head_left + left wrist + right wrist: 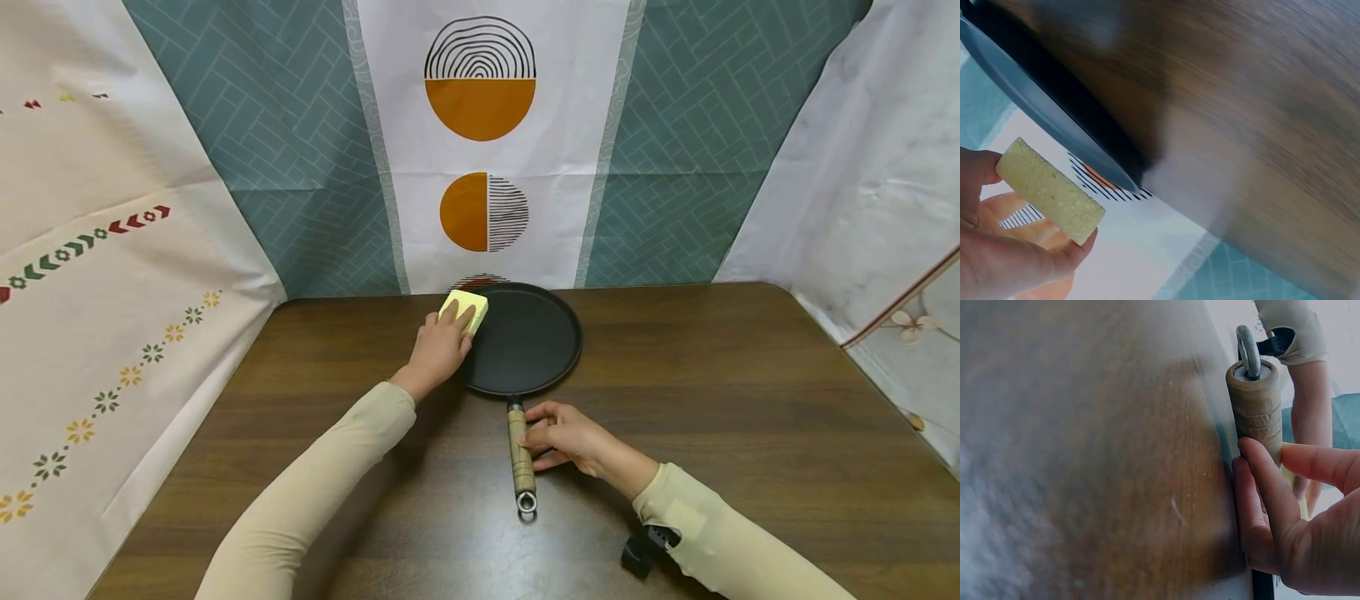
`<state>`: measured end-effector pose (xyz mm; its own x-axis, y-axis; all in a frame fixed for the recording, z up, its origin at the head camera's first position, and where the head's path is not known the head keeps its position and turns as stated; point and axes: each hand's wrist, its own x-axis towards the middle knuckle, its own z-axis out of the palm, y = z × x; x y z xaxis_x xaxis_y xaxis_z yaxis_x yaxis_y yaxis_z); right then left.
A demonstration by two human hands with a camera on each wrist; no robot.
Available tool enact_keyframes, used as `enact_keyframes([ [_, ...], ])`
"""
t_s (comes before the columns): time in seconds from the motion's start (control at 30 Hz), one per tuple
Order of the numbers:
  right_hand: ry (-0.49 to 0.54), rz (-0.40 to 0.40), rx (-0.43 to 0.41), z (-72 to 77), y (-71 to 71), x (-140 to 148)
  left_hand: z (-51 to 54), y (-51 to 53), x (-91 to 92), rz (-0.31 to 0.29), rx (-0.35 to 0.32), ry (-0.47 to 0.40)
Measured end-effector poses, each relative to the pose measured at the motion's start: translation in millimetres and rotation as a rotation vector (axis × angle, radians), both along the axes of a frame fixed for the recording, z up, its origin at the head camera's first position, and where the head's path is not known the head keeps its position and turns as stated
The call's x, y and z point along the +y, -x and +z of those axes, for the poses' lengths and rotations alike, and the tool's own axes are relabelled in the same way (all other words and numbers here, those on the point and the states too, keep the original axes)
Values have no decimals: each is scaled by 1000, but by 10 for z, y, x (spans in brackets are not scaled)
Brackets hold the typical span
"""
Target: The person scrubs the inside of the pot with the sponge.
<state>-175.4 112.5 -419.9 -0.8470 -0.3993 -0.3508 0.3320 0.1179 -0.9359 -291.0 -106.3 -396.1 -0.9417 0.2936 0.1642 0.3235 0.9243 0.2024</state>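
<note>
A flat black frying pan lies near the table's back edge, its light wooden handle toward me. My left hand holds a pale yellow sponge at the pan's upper left rim. In the left wrist view the sponge is pinched between thumb and fingers, with a gap between it and the pan. My right hand grips the handle from the right side. Thumb and fingers press on the handle below its metal hanging ring in the right wrist view.
The brown wooden table extends to both sides of the pan. A patterned cloth hangs behind its back edge, with white cloths at left and right. A black device is strapped at my right sleeve.
</note>
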Motion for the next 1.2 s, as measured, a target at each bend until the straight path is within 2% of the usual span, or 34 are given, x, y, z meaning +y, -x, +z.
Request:
enact_keyframes([
  [0.2, -1, 1, 1, 3, 3, -7, 6, 57, -185, 73, 29, -15],
  [0.33, -5, -2, -3, -1, 15, -3, 7, 102, -319, 119, 24, -24],
  [0.67, 1, -2, -5, -1, 19, 4, -105, 183, -626, 238, -13, -26],
  [0.9, 10, 3, -3, 3, 6, 1, -155, 193, -748, 285, -63, -21],
  [1.2, 5, 2, -3, -9, 7, -3, -176, 156, -816, 321, -137, -25],
])
